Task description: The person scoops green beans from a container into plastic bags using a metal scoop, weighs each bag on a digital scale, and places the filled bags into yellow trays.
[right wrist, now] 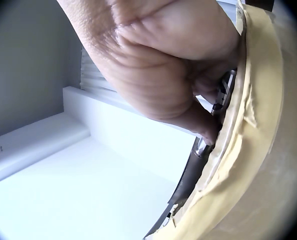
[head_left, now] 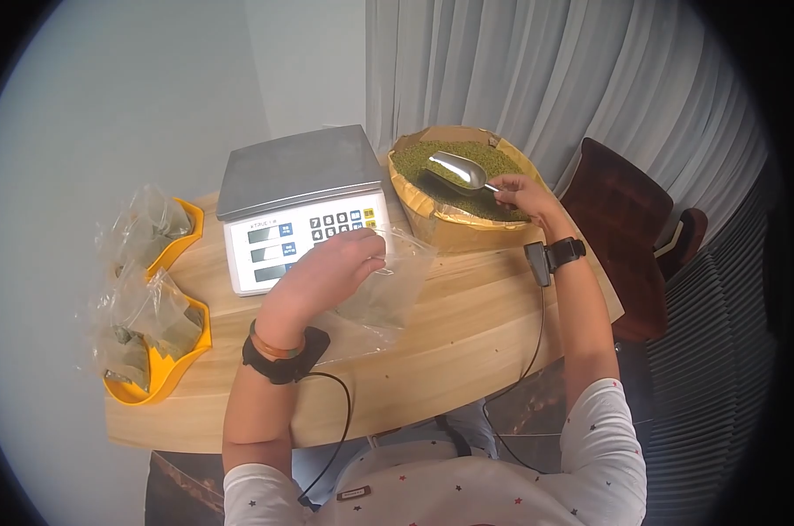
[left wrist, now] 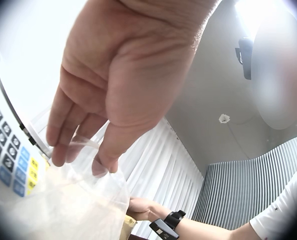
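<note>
A reddish chair (head_left: pixel 620 232) (armrest (head_left: pixel 683 238) showing) stands near pale curtains (head_left: pixel 537 70)

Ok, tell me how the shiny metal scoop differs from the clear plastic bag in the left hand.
The shiny metal scoop looks stiff and opaque; the clear plastic bag looks limp and see-through. The scoop is at the brown cardboard box of green grains; the bag is over the pale wooden table, by the white scale. Both are held: the scoop in the right hand, the bag in the left hand.
</note>
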{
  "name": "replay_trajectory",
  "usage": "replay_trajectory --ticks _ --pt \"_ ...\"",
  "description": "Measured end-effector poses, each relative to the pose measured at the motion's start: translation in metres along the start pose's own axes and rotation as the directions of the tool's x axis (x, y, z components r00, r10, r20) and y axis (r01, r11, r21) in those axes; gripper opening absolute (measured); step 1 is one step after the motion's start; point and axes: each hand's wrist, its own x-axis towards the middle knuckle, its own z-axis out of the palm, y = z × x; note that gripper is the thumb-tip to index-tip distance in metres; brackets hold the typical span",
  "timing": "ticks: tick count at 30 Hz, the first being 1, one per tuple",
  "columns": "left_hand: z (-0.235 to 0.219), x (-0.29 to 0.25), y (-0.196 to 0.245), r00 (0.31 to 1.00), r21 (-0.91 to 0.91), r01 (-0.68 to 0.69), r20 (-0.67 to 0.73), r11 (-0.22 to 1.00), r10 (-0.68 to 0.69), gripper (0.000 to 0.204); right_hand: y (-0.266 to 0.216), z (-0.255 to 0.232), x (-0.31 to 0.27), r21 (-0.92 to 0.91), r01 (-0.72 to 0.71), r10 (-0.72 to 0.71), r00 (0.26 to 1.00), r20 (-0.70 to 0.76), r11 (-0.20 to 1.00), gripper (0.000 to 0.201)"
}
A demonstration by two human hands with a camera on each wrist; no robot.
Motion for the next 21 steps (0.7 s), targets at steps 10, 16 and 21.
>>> replay_trajectory --ticks 10,16,21 --pt "0.001 0.000 -0.002 0.999 0.016 -0.009 0.031 1.000 0.008 0.016 -0.055 -0.018 -0.056 -0.125 0.130 -0.123 0.990 0.062 0.984 0.030" --pt "-0.001 0.000 -0.002 0.999 0.016 -0.035 0.025 0.999 0.035 0.017 -0.092 0.003 -0.080 -0.110 0.191 -0.162 0.959 0.232 0.975 0.030" --pt "0.001 -0.001 -0.003 0.999 0.014 -0.036 0.003 0.999 0.036 0.016 -0.119 0.029 -0.095 -0.331 0.379 -0.269 0.904 0.332 0.864 0.028"
